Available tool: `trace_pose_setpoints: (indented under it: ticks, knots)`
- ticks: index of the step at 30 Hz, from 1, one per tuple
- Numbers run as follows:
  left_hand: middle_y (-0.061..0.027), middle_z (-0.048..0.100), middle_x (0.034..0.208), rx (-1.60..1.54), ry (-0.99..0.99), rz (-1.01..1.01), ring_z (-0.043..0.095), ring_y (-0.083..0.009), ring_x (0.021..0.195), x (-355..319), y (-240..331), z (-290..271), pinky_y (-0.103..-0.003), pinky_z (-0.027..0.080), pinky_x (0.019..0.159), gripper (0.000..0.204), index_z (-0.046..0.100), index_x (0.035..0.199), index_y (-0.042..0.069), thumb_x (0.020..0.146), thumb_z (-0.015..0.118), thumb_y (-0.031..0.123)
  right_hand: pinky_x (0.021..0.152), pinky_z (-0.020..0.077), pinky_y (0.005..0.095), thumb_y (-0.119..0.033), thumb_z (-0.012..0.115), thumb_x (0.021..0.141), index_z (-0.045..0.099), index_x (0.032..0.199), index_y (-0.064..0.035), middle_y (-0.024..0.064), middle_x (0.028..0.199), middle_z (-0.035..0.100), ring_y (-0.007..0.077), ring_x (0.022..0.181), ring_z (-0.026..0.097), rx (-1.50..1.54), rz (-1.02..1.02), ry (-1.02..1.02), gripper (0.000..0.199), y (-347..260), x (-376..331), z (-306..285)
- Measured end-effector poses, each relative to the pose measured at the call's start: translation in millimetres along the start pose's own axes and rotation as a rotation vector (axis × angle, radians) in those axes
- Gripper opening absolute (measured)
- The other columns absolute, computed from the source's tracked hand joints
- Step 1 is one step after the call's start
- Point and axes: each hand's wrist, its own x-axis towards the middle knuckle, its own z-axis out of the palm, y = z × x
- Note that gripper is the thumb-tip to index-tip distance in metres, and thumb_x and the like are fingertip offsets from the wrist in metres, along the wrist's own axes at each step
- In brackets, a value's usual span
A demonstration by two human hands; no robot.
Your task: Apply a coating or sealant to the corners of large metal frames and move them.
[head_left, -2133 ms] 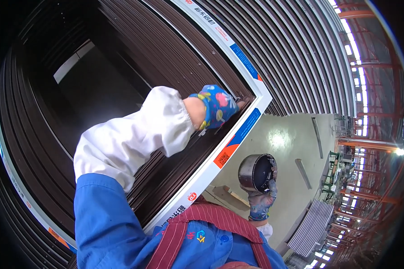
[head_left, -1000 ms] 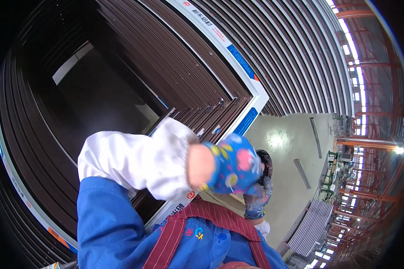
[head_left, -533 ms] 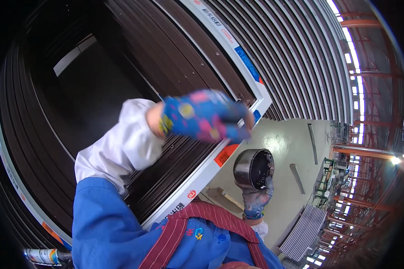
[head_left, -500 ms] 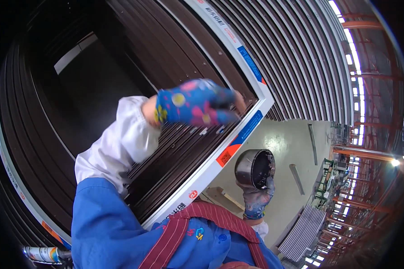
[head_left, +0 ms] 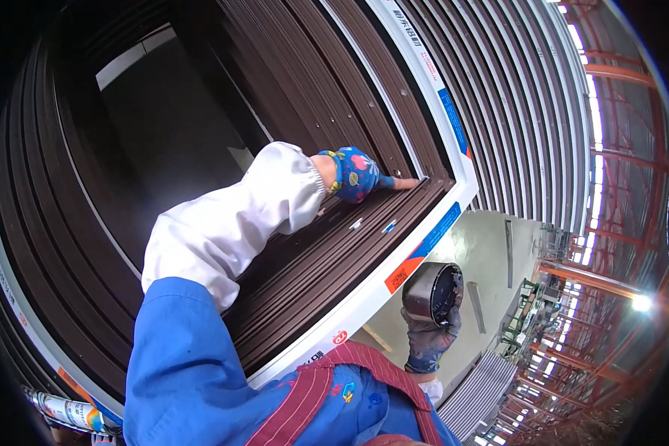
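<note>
My left hand [head_left: 355,176], in a flowered blue glove with bare fingertips, reaches across the dark brown metal frame [head_left: 297,262]. Its index finger is stretched out and touches the inner corner of the frame; the other fingers are mostly hidden, and I see nothing held. A white protective strip [head_left: 327,324] runs along the frame's outer edge. My right hand [head_left: 432,343], in a greyish patterned glove, grips a round metal pot [head_left: 421,293] tilted on its side below the corner. Dark small bits show inside the pot, too small to name. Small white pieces [head_left: 357,223] lie on the frame.
Many long grey-white profiles [head_left: 520,111] are stacked beyond the frame. Loose bars [head_left: 476,307] lie on the pale floor [head_left: 490,253]. A spray can [head_left: 74,412] is at the lower left. Another bundle of profiles [head_left: 479,398] sits at the lower right.
My left hand has moved onto the frame's corner, its index finger now stretched out there. The pot in my right hand has shifted slightly lower in view.
</note>
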Motion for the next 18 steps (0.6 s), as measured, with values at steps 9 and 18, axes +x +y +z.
trace_pose_setpoints:
  ticks: [9,18]
  knots:
    - [-0.0150,0.059,0.079,-0.058,-0.065,-0.027,0.060,-0.0329,0.073,-5.1,14.8,-15.7,-0.039,0.050,0.066,0.083,0.019,0.136,0.046,0.071,0.058,0.013,0.074,0.0512,0.0568,-0.035,0.051,0.081,0.037,0.132,-0.0198,0.0107,0.130,0.044,0.0358,0.113,0.048,-0.010,-0.010,0.016,0.055,-0.5,0.8,0.2]
    - [-0.0112,0.061,0.088,0.035,0.092,-0.242,0.063,-0.0296,0.074,5.8,13.5,8.5,-0.037,0.051,0.066,0.045,0.038,0.128,0.046,0.087,0.046,0.028,0.076,0.0505,0.0573,-0.034,0.051,0.081,0.036,0.133,-0.0193,0.0115,0.132,0.042,0.0355,0.115,0.046,0.005,-0.012,0.021,0.056,-1.8,-0.7,0.1]
